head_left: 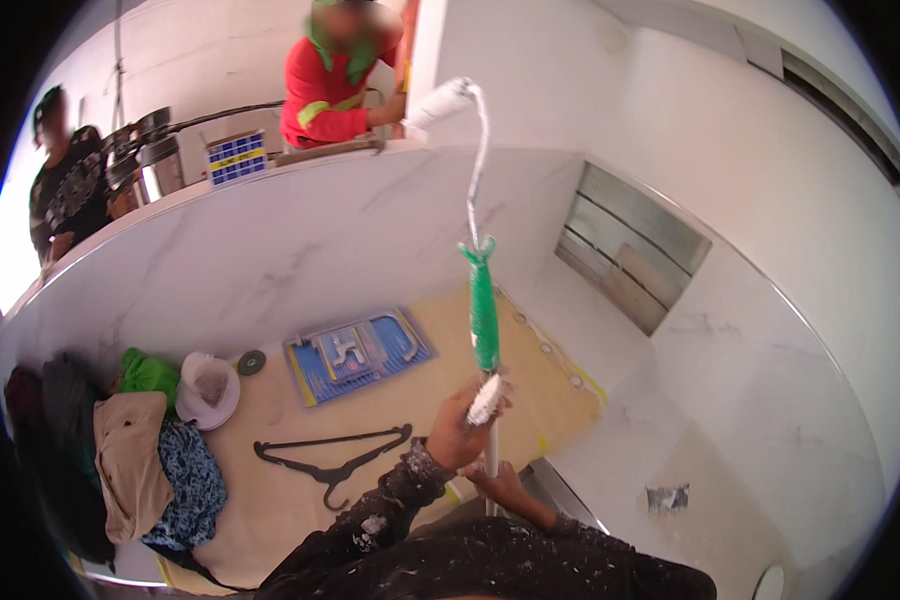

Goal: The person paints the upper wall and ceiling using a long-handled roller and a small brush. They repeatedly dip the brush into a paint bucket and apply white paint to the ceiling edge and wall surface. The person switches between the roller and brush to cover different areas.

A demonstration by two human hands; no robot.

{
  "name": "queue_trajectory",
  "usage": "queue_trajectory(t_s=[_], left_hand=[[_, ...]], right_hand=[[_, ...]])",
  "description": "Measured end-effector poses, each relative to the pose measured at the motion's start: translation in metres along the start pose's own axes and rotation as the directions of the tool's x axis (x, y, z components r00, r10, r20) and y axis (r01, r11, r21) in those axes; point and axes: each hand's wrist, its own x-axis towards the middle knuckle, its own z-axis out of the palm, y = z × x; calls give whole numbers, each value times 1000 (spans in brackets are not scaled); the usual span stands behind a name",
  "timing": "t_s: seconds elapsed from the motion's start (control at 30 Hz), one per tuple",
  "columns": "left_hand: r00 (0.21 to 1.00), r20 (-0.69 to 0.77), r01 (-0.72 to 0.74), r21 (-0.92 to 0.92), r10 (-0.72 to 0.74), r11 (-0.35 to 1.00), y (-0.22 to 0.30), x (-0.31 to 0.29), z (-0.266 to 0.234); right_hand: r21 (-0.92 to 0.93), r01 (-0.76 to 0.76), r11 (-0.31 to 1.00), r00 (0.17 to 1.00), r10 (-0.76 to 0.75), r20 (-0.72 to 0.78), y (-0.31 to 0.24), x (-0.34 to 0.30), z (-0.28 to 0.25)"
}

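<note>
- Left hand (458,432) above right hand (505,489), both wrapped around roller pole (492,452), apparently for leverage.
- Clothes (130,465) heaped at worktop's (260,515) left edge, presumably freeing space.

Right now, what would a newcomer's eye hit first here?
Probably the green-handled paint roller rising up mid-view, with the left hand near the handle's foot and the right hand lower, on the pole. Next, the red-clad person beyond the marbled partition, upper left of centre. Then the blue package, left of the handle.
</note>
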Motion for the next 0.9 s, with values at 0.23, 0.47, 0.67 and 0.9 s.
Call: queue_trajectory(t_s=[0.23,0.47,0.67,0.9], left_hand=[[996,29,-84,-58,86,995,-11,16,17],[969,116,-235,184,216,954,-23,24,43],[993,115,-58,219,33,974,-65,2,35],[872,-163,447,-118,-462,887,-134,-80,-5]], right_hand=[[-189,-36,981,989,8,-148,-16,-9,-11],[-139,155,978,820,-205,-534,-12,-38,-19],[-135,171,976,518,-206,-830,-26,-30,-137],[-623,195,757,65,-644,-762,-116,-58,-346]])
